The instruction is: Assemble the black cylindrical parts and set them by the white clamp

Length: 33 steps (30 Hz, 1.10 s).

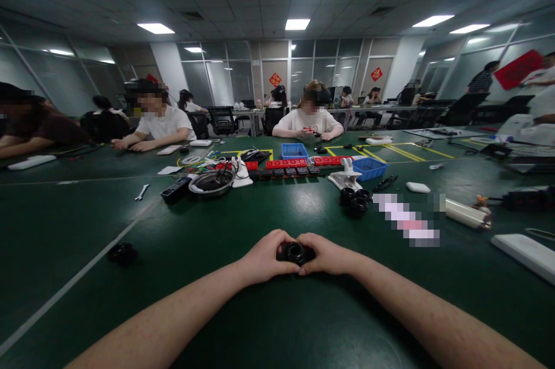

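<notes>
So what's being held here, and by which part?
A small black ring-shaped part, gripped at its two opposite sides: left hand on its left edge, right hand on its right, just above the green table.

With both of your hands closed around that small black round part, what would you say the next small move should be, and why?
Probably a slight lift or turn of the black round part to expose its face. The left hand and right hand pinch it from both sides, low on the green table, and the fingers hide most of it.
</notes>
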Each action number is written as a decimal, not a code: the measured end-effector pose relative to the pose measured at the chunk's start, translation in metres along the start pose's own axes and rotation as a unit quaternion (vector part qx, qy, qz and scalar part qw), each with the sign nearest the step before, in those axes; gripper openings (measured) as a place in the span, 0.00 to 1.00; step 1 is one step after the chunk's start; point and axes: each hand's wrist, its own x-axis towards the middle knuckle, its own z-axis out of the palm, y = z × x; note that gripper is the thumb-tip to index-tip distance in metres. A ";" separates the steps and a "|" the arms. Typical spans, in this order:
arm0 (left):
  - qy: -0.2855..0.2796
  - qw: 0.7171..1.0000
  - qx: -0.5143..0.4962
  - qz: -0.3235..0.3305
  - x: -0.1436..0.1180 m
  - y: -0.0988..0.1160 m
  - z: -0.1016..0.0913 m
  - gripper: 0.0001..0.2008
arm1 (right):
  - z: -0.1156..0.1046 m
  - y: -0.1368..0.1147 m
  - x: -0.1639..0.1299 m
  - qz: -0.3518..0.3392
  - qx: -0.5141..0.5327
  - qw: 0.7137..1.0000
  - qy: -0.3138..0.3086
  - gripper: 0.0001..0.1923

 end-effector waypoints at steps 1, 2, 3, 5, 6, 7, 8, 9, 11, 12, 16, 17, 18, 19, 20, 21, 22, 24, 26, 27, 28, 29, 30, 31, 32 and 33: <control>0.001 1.000 0.004 -0.003 0.000 0.001 0.001 0.20 | 0.001 0.001 0.000 0.010 -0.003 1.000 0.005 0.19; 0.003 1.000 0.007 -0.007 0.000 0.001 0.001 0.20 | 0.003 0.001 0.000 0.019 -0.007 1.000 0.012 0.19; 0.007 1.000 0.011 -0.011 0.000 0.002 0.003 0.20 | 0.004 0.002 0.001 0.027 -0.013 0.999 0.020 0.20; 0.022 0.999 0.019 -0.023 -0.001 0.003 0.007 0.20 | 0.007 0.004 0.001 0.038 -0.029 0.998 0.039 0.21; 0.033 0.999 0.023 -0.031 -0.001 0.004 0.009 0.19 | 0.009 0.005 0.002 0.043 -0.039 0.997 0.049 0.21; 0.047 0.998 0.027 -0.040 -0.001 0.005 0.011 0.18 | 0.011 0.005 0.002 0.049 -0.051 0.996 0.061 0.22; 0.062 0.996 0.030 -0.051 -0.002 0.006 0.014 0.18 | 0.012 0.004 0.002 0.058 -0.065 0.993 0.073 0.22; 0.078 0.994 0.032 -0.062 -0.002 0.007 0.016 0.17 | 0.015 0.002 0.002 0.070 -0.085 0.990 0.087 0.21; 0.106 0.990 0.037 -0.082 -0.002 0.008 0.020 0.17 | 0.020 -0.003 0.003 0.104 -0.137 0.977 0.123 0.20; 0.118 0.988 0.040 -0.090 -0.002 0.008 0.021 0.17 | 0.022 -0.006 0.003 0.122 -0.166 0.968 0.142 0.19; 0.148 0.982 0.054 -0.101 0.001 0.005 0.025 0.17 | 0.031 -0.018 0.004 0.158 -0.257 0.936 0.183 0.16; 0.152 0.982 0.056 -0.099 0.001 0.004 0.025 0.17 | 0.033 -0.019 0.004 0.159 -0.269 0.932 0.186 0.16; 0.155 0.982 0.057 -0.097 0.002 0.003 0.025 0.18 | 0.034 -0.020 0.004 0.158 -0.275 0.929 0.189 0.17; 0.156 0.982 0.058 -0.093 0.002 0.002 0.025 0.18 | 0.034 -0.020 0.004 0.154 -0.274 0.929 0.194 0.17; 0.154 0.983 0.056 -0.087 0.002 0.001 0.024 0.18 | 0.033 -0.019 0.004 0.147 -0.265 0.933 0.195 0.19; 0.147 0.984 0.053 -0.080 0.003 0.001 0.023 0.17 | 0.032 -0.017 0.004 0.134 -0.247 0.940 0.193 0.21; 0.137 0.987 0.047 -0.071 0.002 0.000 0.021 0.17 | 0.029 -0.015 0.004 0.115 -0.221 0.951 0.185 0.23; 0.106 0.992 0.033 -0.051 0.002 0.000 0.015 0.17 | 0.023 -0.009 0.004 0.065 -0.158 0.974 0.148 0.28; 0.068 0.997 0.017 -0.030 0.001 -0.001 0.009 0.17 | 0.015 -0.005 0.003 0.022 -0.106 0.989 0.098 0.28; 0.050 0.998 0.012 -0.018 0.001 -0.001 0.006 0.17 | 0.011 -0.003 0.002 0.006 -0.085 0.994 0.073 0.25; 0.034 0.999 0.007 -0.007 0.001 -0.002 0.004 0.18 | 0.007 -0.002 0.001 -0.005 -0.067 0.996 0.050 0.23; 0.019 1.000 0.004 0.004 0.001 -0.003 0.002 0.18 | 0.003 -0.001 0.000 -0.014 -0.053 0.998 0.029 0.21; 0.008 1.000 0.001 0.012 0.001 -0.004 0.001 0.18 | -0.001 -0.001 -0.001 -0.021 -0.039 0.999 0.012 0.19; -0.002 1.000 -0.001 0.017 0.002 -0.005 0.000 0.19 | -0.004 -0.001 -0.002 -0.027 -0.027 0.999 -0.004 0.18; -0.010 1.000 -0.002 0.020 0.002 -0.006 -0.001 0.19 | -0.006 -0.001 -0.002 -0.033 -0.017 0.999 -0.018 0.18; -0.015 1.000 -0.004 0.022 0.002 -0.007 -0.002 0.19 | -0.008 -0.001 -0.003 -0.037 -0.008 0.999 -0.029 0.17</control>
